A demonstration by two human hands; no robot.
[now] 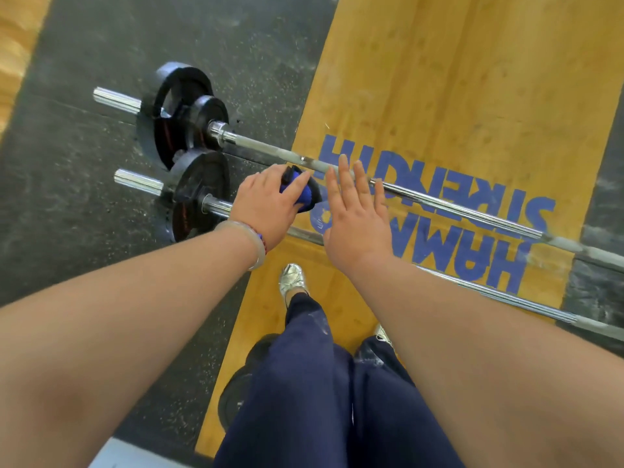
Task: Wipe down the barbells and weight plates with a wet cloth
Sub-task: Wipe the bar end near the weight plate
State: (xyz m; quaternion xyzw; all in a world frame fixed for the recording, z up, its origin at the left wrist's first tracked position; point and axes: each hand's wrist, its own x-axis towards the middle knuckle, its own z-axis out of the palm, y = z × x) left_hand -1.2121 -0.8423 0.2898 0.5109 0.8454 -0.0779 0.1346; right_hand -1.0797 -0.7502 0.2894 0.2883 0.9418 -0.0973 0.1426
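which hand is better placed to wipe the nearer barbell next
Left. The left hand grips the crumpled blue cloth over the nearer chrome steel barbell, by its black round plate; the right hand is open and empty.

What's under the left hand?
A blue cloth, gripped by the left hand, over the shaft of the near barbell. The hand covers that stretch, so contact can't be seen.
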